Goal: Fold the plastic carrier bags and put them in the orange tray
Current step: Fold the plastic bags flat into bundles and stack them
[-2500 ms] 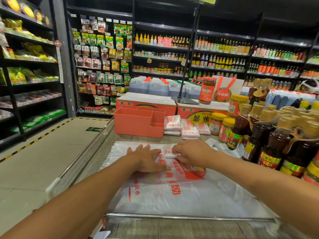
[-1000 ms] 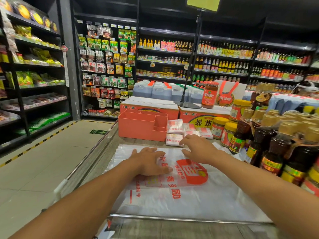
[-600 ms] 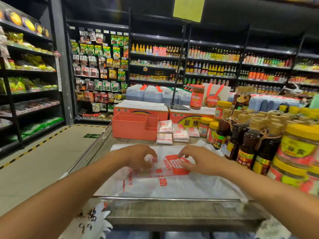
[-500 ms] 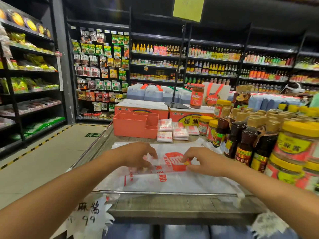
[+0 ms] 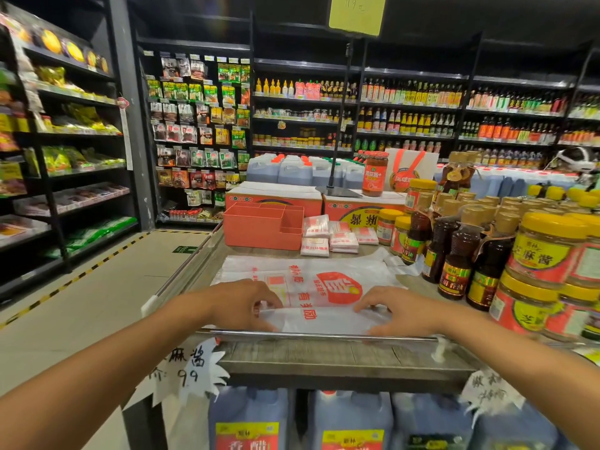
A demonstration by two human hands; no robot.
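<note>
A white plastic carrier bag (image 5: 311,280) with red print lies flat on the display table, on a stack of like bags. My left hand (image 5: 240,303) pinches its near edge at the left. My right hand (image 5: 396,310) pinches the same near edge at the right, close to the metal rail (image 5: 324,336). The orange tray (image 5: 263,225) stands at the table's far left, with divided compartments. Several folded bags (image 5: 328,240) lie in small piles just right of the tray.
Sauce bottles (image 5: 454,251) and yellow-lidded jars (image 5: 545,254) crowd the table's right side. Cartons (image 5: 276,196) and a sign stand (image 5: 337,186) sit behind the tray. Blue jugs (image 5: 250,420) stand under the table. An aisle floor (image 5: 97,287) runs along the left.
Both hands have drawn back from the bag's middle to its near edge and taken hold of it. My right hand earlier set a folded bag on the pile by the tray. The camera has pulled back.
</note>
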